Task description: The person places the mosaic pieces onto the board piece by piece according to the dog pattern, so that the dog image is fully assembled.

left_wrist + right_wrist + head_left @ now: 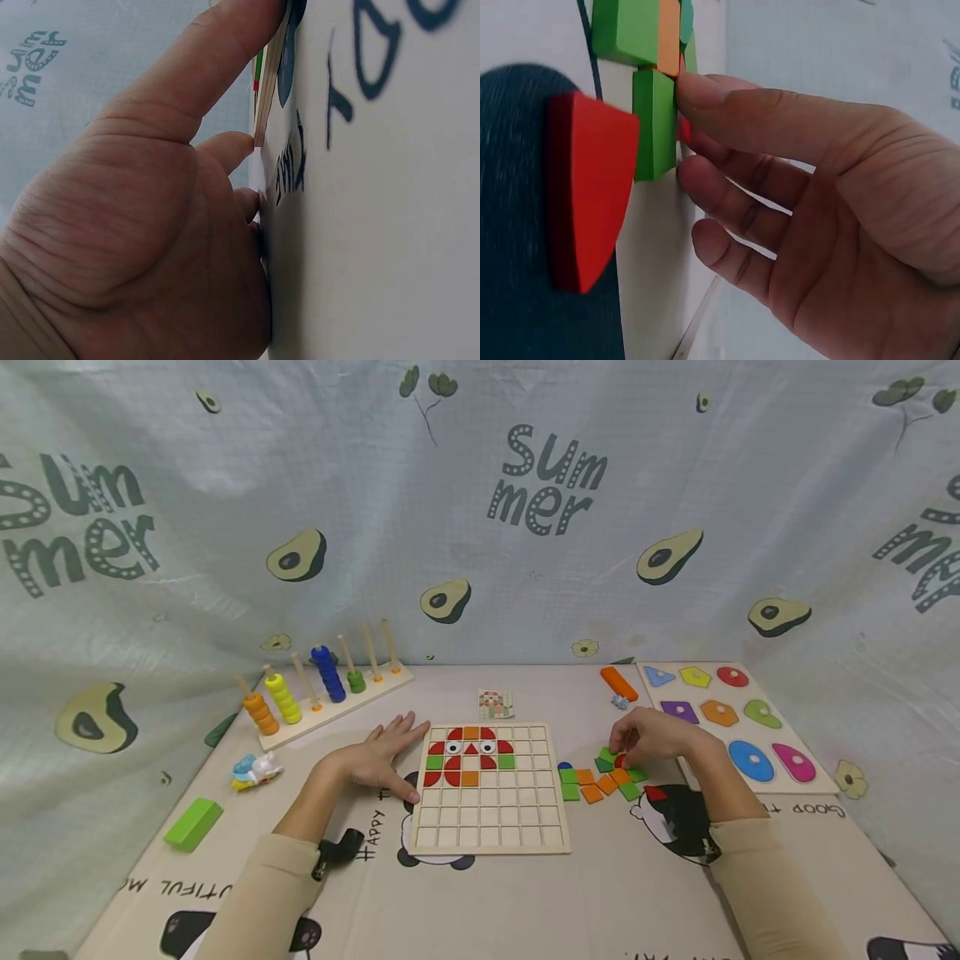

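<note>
A wooden grid board [480, 818] lies mid-table, its upper rows filled with red, green, orange and eye-marked tiles in a face-like pattern. My left hand [378, 756] rests spread on the table along the board's left side, thumb at its edge; the left wrist view shows the palm [135, 217] and the board's edge [270, 82]. Right of the board, my right hand [652, 735] has curled fingers down in a loose pile of green and orange tiles [588, 793]. Its fingertips pinch a small red tile [684, 129], mostly hidden behind a green tile [654, 127].
A pattern card [496, 703] lies behind the board. A bead-peg counter [330, 706], crumpled wrapper [255, 772] and green block [193, 824] are at left. At right are a shape puzzle [723, 714], an orange block [618, 683] and a red tile [656, 792].
</note>
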Demonstrator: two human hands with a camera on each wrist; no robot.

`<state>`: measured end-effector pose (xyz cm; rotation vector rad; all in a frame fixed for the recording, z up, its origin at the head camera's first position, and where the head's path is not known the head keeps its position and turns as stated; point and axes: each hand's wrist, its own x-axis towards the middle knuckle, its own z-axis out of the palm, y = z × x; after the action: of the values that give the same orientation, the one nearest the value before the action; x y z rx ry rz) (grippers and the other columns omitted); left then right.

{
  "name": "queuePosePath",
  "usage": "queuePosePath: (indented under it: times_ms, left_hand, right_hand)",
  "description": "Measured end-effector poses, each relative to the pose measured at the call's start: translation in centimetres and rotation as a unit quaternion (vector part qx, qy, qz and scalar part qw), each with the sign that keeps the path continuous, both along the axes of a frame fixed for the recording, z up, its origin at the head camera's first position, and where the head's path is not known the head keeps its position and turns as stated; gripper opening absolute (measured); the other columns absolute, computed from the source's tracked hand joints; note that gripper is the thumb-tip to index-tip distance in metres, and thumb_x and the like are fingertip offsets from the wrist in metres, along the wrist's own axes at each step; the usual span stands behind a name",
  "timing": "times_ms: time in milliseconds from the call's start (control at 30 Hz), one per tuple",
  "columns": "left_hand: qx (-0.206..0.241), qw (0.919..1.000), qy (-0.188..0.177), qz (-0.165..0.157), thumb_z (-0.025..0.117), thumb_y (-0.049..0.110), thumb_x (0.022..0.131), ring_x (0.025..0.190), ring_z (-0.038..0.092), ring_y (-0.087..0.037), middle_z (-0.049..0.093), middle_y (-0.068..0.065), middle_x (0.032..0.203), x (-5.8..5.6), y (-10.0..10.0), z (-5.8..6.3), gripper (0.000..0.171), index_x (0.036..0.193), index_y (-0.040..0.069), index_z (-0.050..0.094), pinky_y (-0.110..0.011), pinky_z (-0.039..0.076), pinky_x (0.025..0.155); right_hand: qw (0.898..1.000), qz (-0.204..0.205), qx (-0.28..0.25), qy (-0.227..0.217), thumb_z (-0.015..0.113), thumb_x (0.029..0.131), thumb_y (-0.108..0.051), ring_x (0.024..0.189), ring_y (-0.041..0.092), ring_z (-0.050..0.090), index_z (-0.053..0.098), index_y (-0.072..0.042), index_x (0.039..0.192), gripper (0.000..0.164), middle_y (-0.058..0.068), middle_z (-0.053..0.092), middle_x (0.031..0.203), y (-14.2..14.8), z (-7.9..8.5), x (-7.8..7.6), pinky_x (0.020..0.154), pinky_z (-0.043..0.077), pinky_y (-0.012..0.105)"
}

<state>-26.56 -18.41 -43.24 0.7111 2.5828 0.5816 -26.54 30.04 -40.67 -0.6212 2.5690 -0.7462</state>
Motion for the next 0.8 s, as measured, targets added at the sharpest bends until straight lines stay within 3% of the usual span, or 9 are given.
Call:
queuePosePath:
  times_ms: [333,667,800]
  left_hand:
    - [0.006,1.0,-0.002,-0.001,0.081,0.061,0.061,0.147,-0.01,-0.033,-0.005,-0.012,0.161,0.0,0.0,-0.1,0.123,0.156,0.022,0.012,-0.056,-0.005,0.115]
    - [0.009,1.0,0.001,-0.002,0.08,0.062,0.061,0.147,-0.01,-0.033,-0.005,-0.013,0.161,-0.1,-0.2,-0.3,0.124,0.156,0.021,0.012,-0.057,-0.004,0.115]
    - [0.005,1.0,-0.001,-0.004,0.08,0.062,0.061,0.147,-0.011,-0.032,-0.006,-0.012,0.161,-0.1,-0.1,-0.2,0.124,0.156,0.022,0.012,-0.057,-0.005,0.115]
  right_hand:
    - [0.998,-0.062,0.013,0.027,0.072,0.084,-0.007,0.082,0.019,0.058,0.073,-0.012,0.098,0.015,-0.001,0.067,0.09,0.9,-0.3,-0.4,0.078,0.052,0.033]
    - [0.999,-0.024,0.009,0.02,0.072,0.086,-0.009,0.084,0.02,0.053,0.064,-0.012,0.092,0.01,0.0,0.062,0.086,0.6,-0.5,-0.6,0.077,0.047,0.032]
    - [0.998,-0.018,-0.046,0.024,0.068,0.089,-0.01,0.086,0.023,0.057,0.061,-0.009,0.094,0.009,0.003,0.062,0.089,-0.3,-0.1,-0.5,0.079,0.049,0.035]
